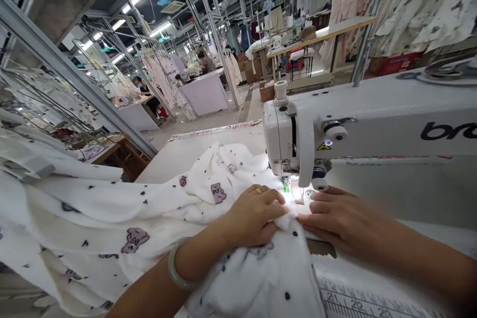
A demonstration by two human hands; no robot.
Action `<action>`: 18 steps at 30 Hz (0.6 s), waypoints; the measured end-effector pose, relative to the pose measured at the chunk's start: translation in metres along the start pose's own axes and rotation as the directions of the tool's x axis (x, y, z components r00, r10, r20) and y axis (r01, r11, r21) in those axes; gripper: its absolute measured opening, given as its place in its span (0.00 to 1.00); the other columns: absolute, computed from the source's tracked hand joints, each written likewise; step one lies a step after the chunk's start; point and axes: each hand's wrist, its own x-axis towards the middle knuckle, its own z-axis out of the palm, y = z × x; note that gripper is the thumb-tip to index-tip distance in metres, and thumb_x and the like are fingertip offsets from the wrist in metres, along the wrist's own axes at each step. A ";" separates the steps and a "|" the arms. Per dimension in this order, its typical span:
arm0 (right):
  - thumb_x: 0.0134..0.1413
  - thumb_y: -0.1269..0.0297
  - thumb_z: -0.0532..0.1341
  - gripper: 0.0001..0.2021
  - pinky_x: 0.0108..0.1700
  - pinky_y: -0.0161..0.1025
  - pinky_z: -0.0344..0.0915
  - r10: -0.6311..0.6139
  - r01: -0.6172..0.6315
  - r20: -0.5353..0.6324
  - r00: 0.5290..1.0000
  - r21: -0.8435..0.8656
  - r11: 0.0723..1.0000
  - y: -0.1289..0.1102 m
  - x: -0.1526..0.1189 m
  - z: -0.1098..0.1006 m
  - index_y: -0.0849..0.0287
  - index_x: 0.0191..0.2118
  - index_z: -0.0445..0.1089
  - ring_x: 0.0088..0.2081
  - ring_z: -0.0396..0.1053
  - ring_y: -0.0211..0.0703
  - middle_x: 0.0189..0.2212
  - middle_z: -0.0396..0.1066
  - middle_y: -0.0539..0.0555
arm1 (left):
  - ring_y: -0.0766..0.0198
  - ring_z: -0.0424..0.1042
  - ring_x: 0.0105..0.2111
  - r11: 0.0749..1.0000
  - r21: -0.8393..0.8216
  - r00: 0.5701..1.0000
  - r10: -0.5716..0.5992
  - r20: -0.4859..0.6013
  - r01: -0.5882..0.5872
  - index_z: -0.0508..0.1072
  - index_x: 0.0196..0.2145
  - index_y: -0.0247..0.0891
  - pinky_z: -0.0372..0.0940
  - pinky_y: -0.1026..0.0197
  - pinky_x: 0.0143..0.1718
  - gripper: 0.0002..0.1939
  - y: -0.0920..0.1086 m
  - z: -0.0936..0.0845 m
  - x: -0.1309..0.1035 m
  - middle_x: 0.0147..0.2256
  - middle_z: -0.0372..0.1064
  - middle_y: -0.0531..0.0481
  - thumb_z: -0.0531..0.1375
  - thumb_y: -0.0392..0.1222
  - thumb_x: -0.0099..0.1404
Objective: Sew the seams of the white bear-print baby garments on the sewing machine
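Note:
White fabric point(194, 179) printed with bears and small dark marks spreads over the bed of a white sewing machine point(357, 124). My left hand point(257, 213), a bangle on its wrist, is closed on a gathered part of this fabric just before the needle area. Opposite it, my right hand point(331, 216) lies with fingers stretched out beside the presser foot point(286, 184), its fingertips touching the fabric's edge. A lamp brightens the cloth under the machine head. Fingertips of the left hand are partly hidden in the folds.
A printed ruler strip point(357, 303) runs along the table's front edge. Metal posts point(74, 69) rise at left. Fabric also hangs down on the left. Beyond stand other worktables point(206, 94), racks of garments point(156, 72) and a seated person point(205, 62).

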 end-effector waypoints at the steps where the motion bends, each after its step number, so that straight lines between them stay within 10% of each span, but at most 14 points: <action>1: 0.79 0.64 0.48 0.18 0.43 0.44 0.54 -0.002 0.002 -0.002 1.000 0.003 1.000 0.000 0.001 -0.001 0.54 0.39 0.73 0.33 0.64 0.46 0.29 0.71 0.48 | 0.58 0.74 0.49 0.998 -0.053 1.000 -0.015 -0.014 0.014 0.77 0.48 0.39 0.63 0.54 0.56 0.14 -0.002 0.000 -0.001 0.52 0.75 0.47 0.57 0.34 0.67; 9: 0.79 0.62 0.47 0.22 0.41 0.44 0.55 0.018 -0.018 0.039 0.999 0.008 1.000 0.000 0.001 -0.007 0.54 0.36 0.75 0.32 0.65 0.47 0.27 0.71 0.50 | 0.58 0.72 0.51 0.966 -0.256 0.999 -0.034 0.033 0.041 0.80 0.44 0.42 0.61 0.53 0.60 0.12 -0.007 -0.005 0.002 0.53 0.74 0.47 0.57 0.35 0.69; 18: 0.76 0.63 0.53 0.13 0.50 0.47 0.59 0.092 -0.093 0.079 0.993 0.014 0.996 0.003 -0.001 -0.014 0.50 0.55 0.72 0.39 0.73 0.44 0.39 0.76 0.48 | 0.54 0.70 0.54 0.997 0.021 0.996 0.079 0.049 -0.080 0.76 0.56 0.40 0.60 0.49 0.61 0.23 0.001 -0.001 -0.005 0.54 0.73 0.45 0.56 0.32 0.64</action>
